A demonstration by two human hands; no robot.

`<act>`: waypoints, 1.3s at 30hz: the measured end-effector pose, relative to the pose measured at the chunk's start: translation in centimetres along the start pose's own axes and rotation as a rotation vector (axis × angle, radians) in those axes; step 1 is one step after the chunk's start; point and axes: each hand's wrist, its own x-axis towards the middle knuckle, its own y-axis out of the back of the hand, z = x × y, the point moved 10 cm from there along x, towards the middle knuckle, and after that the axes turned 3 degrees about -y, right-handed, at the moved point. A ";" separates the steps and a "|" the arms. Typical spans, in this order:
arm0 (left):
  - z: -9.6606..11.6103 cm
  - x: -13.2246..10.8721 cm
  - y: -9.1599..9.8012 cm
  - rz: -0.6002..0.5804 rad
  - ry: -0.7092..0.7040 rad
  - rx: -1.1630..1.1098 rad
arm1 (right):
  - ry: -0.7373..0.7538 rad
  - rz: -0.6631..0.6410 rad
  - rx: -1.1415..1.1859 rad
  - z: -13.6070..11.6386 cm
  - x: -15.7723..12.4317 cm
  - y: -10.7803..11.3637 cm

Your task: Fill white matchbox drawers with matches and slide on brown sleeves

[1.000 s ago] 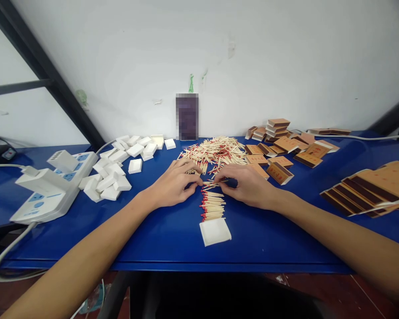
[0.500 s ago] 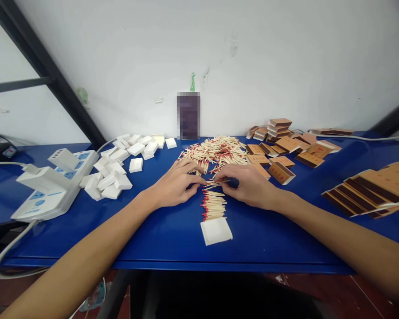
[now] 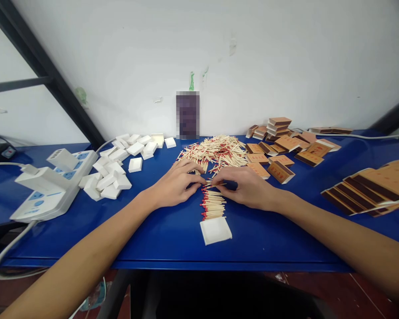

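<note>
A row of red-tipped matches [image 3: 214, 204] lies on the blue table, heads to the left, running up from a white matchbox tray [image 3: 216, 231]. My right hand [image 3: 246, 186] pinches a match between thumb and forefinger at the row's far end. Facing it, my left hand [image 3: 179, 182] has thumb and forefinger close together at the match heads; whether a match is between them is too small to make out. Just beyond both hands is a heap of loose matches [image 3: 219, 150].
White matchbox trays [image 3: 111, 173] are piled at the left, beside a power strip [image 3: 53, 190] with plugs. Brown matchbox sleeves [image 3: 282, 153] lie at the back right, and flattened sleeves [image 3: 375, 186] farther right. A blurred dark panel [image 3: 188, 115] stands against the wall.
My right hand has shifted slightly left and down with the match, closer to my left fingertips. The left hand stays nearly in place.
</note>
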 end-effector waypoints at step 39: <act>0.7 0.1 -0.1 -0.003 -0.027 -0.113 | -0.126 0.075 -0.134 1.7 0.0 1.9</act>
